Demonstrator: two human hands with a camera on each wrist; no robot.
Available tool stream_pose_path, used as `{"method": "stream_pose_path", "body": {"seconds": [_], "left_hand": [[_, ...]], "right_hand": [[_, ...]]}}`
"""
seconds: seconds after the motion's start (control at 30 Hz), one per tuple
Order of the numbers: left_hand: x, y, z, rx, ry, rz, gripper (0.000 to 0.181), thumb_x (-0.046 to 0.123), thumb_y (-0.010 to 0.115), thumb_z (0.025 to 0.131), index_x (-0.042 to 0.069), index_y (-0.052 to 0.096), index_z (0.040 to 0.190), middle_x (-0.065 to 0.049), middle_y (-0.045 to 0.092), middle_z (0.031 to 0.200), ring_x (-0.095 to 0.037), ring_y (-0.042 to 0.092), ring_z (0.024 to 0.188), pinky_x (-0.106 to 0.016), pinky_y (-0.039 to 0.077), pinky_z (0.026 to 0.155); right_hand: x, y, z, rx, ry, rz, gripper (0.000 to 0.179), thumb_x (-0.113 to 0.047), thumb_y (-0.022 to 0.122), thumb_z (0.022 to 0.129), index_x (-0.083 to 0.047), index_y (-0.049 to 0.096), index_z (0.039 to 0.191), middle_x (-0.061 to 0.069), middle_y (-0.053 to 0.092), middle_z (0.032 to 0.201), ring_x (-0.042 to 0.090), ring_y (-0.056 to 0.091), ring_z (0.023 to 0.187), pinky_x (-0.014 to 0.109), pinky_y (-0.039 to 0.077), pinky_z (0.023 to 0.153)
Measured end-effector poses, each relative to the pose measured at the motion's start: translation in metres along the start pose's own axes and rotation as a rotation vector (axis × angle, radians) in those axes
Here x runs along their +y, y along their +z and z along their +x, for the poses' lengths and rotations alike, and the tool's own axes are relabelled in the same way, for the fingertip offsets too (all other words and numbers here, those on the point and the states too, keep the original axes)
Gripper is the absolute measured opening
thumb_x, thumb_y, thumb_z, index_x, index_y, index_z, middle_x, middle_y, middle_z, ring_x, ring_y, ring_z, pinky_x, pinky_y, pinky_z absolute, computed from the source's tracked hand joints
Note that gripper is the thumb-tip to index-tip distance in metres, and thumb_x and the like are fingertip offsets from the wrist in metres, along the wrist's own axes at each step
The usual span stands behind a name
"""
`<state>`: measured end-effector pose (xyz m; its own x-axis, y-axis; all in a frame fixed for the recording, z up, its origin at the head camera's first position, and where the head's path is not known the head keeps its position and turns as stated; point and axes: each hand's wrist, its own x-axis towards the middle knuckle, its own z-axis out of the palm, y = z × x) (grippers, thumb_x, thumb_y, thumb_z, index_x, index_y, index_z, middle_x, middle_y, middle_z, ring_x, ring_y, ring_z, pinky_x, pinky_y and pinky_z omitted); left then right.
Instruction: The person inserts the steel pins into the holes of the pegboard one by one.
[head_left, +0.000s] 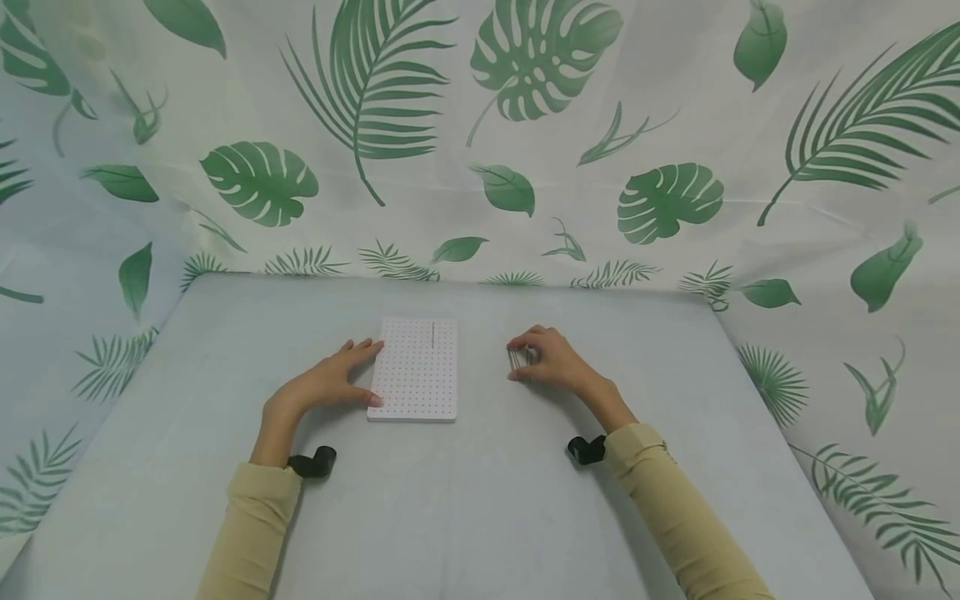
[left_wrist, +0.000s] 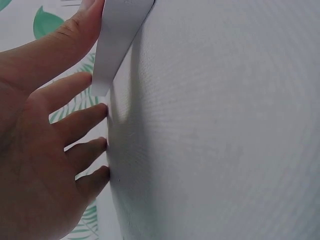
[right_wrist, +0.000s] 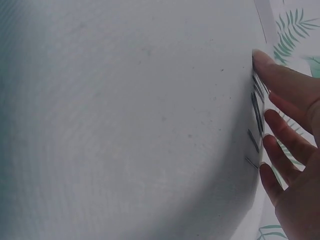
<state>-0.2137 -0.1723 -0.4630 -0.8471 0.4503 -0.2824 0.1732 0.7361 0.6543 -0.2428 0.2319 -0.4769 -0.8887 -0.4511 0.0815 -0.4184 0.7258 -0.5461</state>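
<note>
A white pegboard (head_left: 414,375) with rows of small holes lies on the table. One thin dark pin (head_left: 432,335) shows near its upper right; whether it stands or lies I cannot tell. My left hand (head_left: 330,379) rests at the board's left side, thumb on the near corner and index finger at the edge, fingers fairly straight. To the right of the board, several thin metal pins (right_wrist: 257,112) lie on the table. Over them is my right hand (head_left: 551,358), thumb and index finger apart at the pins' two ends. Neither view shows a pin lifted.
A pale cloth covers the table (head_left: 450,508). Behind it hangs a white curtain (head_left: 555,158) printed with green leaves. A black wrist camera (head_left: 315,462) sits at the left sleeve, another black camera (head_left: 587,450) at the right.
</note>
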Motion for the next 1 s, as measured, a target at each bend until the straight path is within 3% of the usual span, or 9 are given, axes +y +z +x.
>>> {"method": "stream_pose_path", "body": {"seconds": [0.57,1.0], "left_hand": [[0.0012,0.0009,0.0051,0.005,0.001,0.003,0.100,0.038,0.083,0.085,0.010,0.028,0.163,-0.022,0.016,0.170,-0.049,0.003,0.157,-0.072,0.013,0.121],[0.0014,0.0009,0.0004,0.006,-0.008,-0.009,0.100,0.036,0.084,0.084,0.009,0.028,0.163,-0.022,0.016,0.170,-0.049,0.003,0.157,-0.073,0.011,0.121]], "right_hand": [[-0.0029,0.0008,-0.0004,0.115,0.074,0.104,0.033,-0.017,0.085,0.085,-0.005,0.074,0.114,0.009,0.075,0.111,0.027,0.065,0.104,0.046,0.054,0.091],[-0.0069,0.0076,0.0029,0.150,0.073,0.166,0.021,-0.009,0.080,0.088,-0.004,0.074,0.108,0.009,0.076,0.099,0.021,0.071,0.089,0.035,0.058,0.081]]}}
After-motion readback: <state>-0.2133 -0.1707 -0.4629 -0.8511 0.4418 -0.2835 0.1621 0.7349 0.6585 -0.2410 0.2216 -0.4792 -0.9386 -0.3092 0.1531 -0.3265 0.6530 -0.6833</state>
